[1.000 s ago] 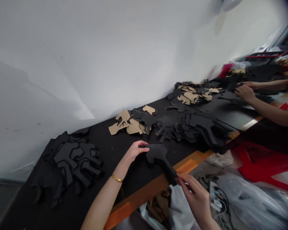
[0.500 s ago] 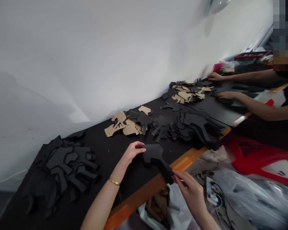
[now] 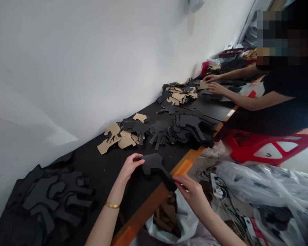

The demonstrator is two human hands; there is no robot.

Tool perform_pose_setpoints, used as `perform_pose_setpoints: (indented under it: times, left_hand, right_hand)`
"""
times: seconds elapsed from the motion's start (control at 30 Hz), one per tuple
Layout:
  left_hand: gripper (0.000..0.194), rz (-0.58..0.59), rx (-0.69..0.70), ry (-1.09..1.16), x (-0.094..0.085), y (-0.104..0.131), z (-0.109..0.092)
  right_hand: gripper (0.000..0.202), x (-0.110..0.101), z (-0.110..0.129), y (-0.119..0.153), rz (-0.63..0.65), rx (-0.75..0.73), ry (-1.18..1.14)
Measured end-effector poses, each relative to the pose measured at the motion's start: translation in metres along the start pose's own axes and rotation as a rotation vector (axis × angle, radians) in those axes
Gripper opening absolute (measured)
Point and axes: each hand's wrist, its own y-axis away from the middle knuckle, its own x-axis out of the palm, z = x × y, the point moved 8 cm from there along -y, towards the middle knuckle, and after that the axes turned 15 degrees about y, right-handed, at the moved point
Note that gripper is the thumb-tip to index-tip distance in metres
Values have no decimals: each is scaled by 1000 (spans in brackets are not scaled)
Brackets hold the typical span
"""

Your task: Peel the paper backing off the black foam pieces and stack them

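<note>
The left hand (image 3: 130,166) has its grip on the wide end of a flat black piece (image 3: 152,162). The right hand (image 3: 191,188) has its grip pinched on the thin end. The piece is by the orange edge (image 3: 149,209) of the black worktop (image 3: 91,162), near tan scraps (image 3: 125,140).

The held piece (image 3: 153,161) is black — so is the desk (image 3: 99,167), edged orange-brown — the bracelet (image 3: 112,205) gold, the wall (image 3: 92,61) pale grey.
</note>
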Motion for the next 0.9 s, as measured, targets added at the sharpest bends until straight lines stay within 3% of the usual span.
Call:
perform_pose_setpoints:
  times: [0.23, 0.77, 0.9]
  left_hand:
    - [32, -28, -4, -72, 1, 3, -6]
    - [31, -61, -3, -82, 0, 1, -2]
    - [32, -67, 12, -93, 0, 1, -3]
  right_hand:
    - [21, 7, -6, 1, 12, 22, -27]
    - [22, -4, 2, -8, -18, 12, 9]
    - [22, -4, 3, -9, 26, 4, 25]
